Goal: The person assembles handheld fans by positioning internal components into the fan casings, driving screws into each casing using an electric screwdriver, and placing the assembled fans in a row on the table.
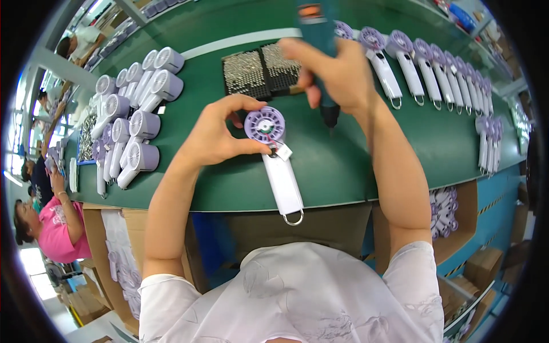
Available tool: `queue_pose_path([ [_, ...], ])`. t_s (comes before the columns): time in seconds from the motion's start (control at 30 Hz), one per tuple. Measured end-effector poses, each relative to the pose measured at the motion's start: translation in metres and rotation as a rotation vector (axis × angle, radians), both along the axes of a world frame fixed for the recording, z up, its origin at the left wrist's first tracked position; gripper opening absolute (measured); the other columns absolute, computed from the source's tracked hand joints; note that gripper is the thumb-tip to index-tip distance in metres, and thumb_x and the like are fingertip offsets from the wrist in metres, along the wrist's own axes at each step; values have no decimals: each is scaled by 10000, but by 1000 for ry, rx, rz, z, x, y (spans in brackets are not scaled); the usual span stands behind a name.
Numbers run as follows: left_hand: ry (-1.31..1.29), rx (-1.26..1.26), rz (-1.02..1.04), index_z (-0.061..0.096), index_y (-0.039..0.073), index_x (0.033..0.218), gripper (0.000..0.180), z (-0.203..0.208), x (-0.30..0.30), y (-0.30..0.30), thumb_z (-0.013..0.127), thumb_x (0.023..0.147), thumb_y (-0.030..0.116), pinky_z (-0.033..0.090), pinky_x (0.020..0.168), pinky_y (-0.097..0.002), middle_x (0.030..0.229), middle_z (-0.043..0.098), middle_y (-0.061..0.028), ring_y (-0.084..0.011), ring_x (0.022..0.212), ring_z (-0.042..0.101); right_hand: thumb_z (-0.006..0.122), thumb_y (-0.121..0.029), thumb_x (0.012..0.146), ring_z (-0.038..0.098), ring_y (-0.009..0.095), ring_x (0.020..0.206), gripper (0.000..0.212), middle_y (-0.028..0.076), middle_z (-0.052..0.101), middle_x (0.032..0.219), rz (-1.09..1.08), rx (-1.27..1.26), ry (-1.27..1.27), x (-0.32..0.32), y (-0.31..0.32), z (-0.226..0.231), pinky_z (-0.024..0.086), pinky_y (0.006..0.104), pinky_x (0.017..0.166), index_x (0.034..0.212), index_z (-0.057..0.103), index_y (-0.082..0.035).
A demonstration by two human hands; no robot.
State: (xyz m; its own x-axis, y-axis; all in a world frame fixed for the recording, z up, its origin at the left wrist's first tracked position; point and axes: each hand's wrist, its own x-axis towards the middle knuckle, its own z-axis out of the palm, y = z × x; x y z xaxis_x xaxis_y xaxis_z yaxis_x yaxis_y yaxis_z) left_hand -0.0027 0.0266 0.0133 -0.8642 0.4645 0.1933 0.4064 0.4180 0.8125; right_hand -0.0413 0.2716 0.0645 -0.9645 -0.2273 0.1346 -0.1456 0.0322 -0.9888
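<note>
Green table (343,177) spreads beneath the fan (281,174) on my remote feed: my left hand (214,132) pinches its round head (265,124); right of the fan, my right hand (350,74) wraps the driver (318,30). Should that pinch slacken, the bit (331,132) could skid into the fan's wires (271,138). Parts trays (256,91) sit beyond the fan.

We are looking down from head height through a fisheye, facing the table (337,166), left hand (209,134) and right hand (350,74) nearby.
</note>
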Motion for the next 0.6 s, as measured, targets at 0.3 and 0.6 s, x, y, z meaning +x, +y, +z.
queue_pose_path([
  [0.3, 74, 37, 3, 689, 30, 1185, 676, -9, 5, -5, 954, 625, 301, 472, 719, -292, 1031, 708, -70, -166, 875, 621, 654, -236, 981, 537, 191, 397, 274, 98, 575, 585, -176, -514, 300, -27, -45, 35, 479, 333, 399, 878, 614, 15],
  [0.6, 197, 103, 19, 684, 29, 1183, 657, -17, 2, -17, 939, 637, 291, 493, 710, -316, 995, 715, -82, -220, 878, 632, 648, -212, 969, 536, 190, 451, 250, 84, 569, 618, -64, -492, 399, -65, -76, -11, 472, 378, 474, 910, 641, 30],
])
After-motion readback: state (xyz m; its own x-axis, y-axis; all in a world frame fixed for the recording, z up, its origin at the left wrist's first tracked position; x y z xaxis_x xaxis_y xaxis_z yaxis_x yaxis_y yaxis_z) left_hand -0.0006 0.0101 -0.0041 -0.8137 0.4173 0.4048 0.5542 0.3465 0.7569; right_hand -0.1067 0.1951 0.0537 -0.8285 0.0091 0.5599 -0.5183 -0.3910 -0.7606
